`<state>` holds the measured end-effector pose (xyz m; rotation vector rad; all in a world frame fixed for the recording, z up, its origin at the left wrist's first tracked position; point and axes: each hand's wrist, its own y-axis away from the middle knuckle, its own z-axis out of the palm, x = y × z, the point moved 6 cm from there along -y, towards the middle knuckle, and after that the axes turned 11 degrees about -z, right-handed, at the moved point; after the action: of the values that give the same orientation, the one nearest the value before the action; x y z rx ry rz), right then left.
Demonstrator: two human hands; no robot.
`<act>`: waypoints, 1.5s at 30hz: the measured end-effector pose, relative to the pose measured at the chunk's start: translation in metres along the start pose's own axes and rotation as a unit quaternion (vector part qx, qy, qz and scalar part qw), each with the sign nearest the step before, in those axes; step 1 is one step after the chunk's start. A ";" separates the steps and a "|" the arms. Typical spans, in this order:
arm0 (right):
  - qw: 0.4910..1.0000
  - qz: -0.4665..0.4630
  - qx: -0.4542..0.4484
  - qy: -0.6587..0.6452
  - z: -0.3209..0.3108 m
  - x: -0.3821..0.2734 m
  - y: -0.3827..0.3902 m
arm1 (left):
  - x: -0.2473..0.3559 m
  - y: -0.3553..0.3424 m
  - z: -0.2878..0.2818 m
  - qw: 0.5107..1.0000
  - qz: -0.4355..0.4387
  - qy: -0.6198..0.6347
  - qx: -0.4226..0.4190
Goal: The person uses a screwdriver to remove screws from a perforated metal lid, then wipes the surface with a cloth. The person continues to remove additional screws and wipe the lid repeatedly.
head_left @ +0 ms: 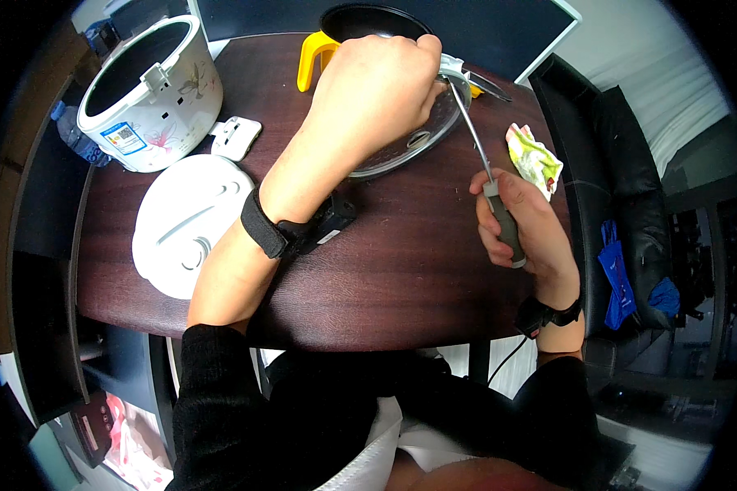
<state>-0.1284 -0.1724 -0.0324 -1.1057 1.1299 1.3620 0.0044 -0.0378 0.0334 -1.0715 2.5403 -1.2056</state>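
My right hand is wrapped round the grey handle of a screwdriver. Its long metal shaft slants up and left, and the tip ends beside my left hand. That left hand is closed, back of the hand up, over a round glass lid with a metal rim. A whitish piece shows just past the left knuckles. The left fingertips are hidden, so what they grip cannot be made out. Behind is a black pan next to a yellow handle.
A white rice cooker body stands open at the far left. Near it lie a small white part and a round white cover. At right is a crumpled patterned cloth. A dark panel borders the brown table.
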 end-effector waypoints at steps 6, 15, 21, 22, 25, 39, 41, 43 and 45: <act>0.970 0.008 -0.037 -0.238 0.019 0.017 0.001 | 0.000 0.000 0.002 1.000 -0.011 0.016 0.003; 0.968 -0.035 0.076 0.237 -0.008 -0.006 0.008 | 0.001 0.001 0.000 1.000 -0.018 0.023 -0.009; 0.758 -0.195 0.111 0.612 0.001 -0.048 0.012 | 0.000 0.000 -0.001 1.000 0.000 0.006 -0.013; 0.752 -0.180 0.112 0.624 0.005 -0.052 0.012 | -0.001 0.001 -0.001 1.000 -0.001 0.009 -0.009; 0.809 -0.152 0.083 0.562 -0.002 -0.042 0.005 | 0.000 0.000 -0.001 1.000 0.004 0.014 -0.002; 0.960 0.007 -0.045 -0.276 0.022 0.020 -0.004 | -0.003 -0.001 0.000 1.000 -0.003 0.018 0.005; 0.923 0.022 -0.071 -0.377 0.025 0.023 -0.003 | -0.004 -0.001 0.000 1.000 0.001 0.015 0.004; 0.908 0.027 -0.080 -0.409 0.027 0.024 -0.003 | -0.005 -0.001 -0.001 1.000 0.000 0.010 0.005; 0.924 0.023 -0.068 -0.375 0.027 0.023 -0.001 | -0.003 0.000 -0.002 1.000 -0.005 0.009 0.008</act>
<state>-0.1300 -0.1421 -0.0513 -0.5466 0.5002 1.7097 0.0061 -0.0351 0.0341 -1.0749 2.5374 -1.2409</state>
